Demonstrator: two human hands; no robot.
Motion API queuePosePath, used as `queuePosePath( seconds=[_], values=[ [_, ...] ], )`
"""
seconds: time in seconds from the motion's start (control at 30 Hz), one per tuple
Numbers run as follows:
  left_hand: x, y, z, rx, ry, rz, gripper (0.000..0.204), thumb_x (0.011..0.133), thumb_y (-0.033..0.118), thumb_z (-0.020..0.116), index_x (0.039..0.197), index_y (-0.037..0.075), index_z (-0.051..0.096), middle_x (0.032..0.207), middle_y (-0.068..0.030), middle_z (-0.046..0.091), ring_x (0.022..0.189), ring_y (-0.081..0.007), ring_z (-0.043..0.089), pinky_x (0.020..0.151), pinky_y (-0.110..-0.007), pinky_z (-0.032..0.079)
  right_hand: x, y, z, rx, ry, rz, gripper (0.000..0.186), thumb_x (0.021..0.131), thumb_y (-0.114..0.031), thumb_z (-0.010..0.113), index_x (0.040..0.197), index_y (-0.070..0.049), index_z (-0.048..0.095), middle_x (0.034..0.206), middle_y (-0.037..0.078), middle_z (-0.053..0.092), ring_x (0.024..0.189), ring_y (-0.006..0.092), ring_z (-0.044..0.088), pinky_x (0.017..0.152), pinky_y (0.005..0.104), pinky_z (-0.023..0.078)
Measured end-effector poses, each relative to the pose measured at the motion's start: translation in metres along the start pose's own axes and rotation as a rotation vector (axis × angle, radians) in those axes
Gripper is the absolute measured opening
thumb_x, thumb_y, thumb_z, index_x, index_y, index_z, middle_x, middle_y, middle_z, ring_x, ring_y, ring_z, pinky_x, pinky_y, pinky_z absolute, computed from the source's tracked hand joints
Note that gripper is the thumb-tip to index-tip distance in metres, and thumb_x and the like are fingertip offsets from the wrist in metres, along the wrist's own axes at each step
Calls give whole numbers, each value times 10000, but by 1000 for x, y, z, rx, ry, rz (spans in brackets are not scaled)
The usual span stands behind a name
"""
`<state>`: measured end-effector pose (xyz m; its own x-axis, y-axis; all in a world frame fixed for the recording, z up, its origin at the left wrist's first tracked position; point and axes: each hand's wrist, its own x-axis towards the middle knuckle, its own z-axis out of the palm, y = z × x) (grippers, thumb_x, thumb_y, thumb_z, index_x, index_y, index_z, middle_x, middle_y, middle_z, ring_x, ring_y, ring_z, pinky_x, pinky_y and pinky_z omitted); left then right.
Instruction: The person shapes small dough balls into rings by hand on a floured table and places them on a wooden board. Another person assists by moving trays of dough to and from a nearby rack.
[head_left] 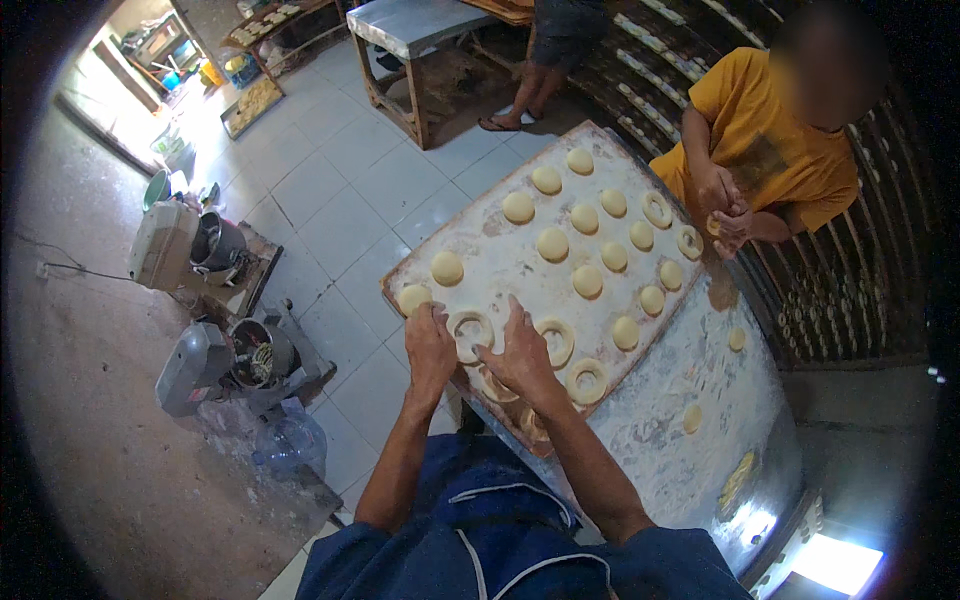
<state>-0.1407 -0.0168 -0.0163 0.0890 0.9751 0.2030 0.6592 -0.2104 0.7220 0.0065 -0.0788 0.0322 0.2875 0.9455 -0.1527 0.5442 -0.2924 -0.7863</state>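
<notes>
My left hand (430, 350) has its fingers bent together on the near edge of a round dough ball (412, 297) at the tray's left corner. Just right of it lies a dough ring (470, 337) on the floured tray (500, 270). My right hand (520, 355) is open beside that ring, with its thumb at the ring's right edge and its fingers stretched away from me. Two more dough rings, one upright of my wrist (556, 342) and one nearer (586, 381), lie to its right. Another ring (498, 385) is partly covered by my right hand.
Several dough balls (552, 244) fill the tray's far part. Across it, a person in a yellow shirt (770, 140) holds a small dough piece (713, 227). The tray rests on a floured metal table (690, 370). Two mixers (195, 365) stand at the left; racks (840, 300) line the right.
</notes>
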Motion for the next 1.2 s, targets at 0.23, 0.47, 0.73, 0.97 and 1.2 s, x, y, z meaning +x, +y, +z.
queuePosePath(
  seconds=[0.23,0.47,0.73,0.97,1.2],
  values=[
    [-7,-5,2,-26,-18,147,265,806,123,766,999,-16,650,883,-147,602,794,-316,621,689,-417,511,112,1,49,-183,150,-577,466,938,-145,535,1335,84,456,1217,288,542,1127,455,501,983,513,423],
    [20,-42,-8,333,-5,167,362,894,172,645,1209,1,594,1226,-241,572,1154,-429,512,1031,-508,385,114,10,79,-141,8,-361,401,920,-155,512,1263,51,501,1183,281,568,1113,429,543,941,492,458],
    [37,-9,-42,176,-419,32,374,808,129,739,1108,-19,572,974,-189,606,902,-349,591,843,-446,469,-73,83,-66,319,215,-155,380,762,-154,740,1110,-66,617,1001,219,651,934,409,627,809,464,498],
    [-115,148,55,-338,-750,113,319,811,114,767,1083,-10,654,894,-137,681,839,-211,651,781,-331,518,-283,193,-179,-206,612,486,294,732,-181,797,960,-42,673,931,159,660,892,369,638,759,455,509],
    [-264,247,120,-410,-806,652,323,861,174,751,1091,-32,653,1020,-191,694,908,-266,682,766,-374,543,-327,233,-170,199,729,443,292,723,-114,806,857,-28,562,738,89,614,706,265,625,647,388,495]
  ],
)
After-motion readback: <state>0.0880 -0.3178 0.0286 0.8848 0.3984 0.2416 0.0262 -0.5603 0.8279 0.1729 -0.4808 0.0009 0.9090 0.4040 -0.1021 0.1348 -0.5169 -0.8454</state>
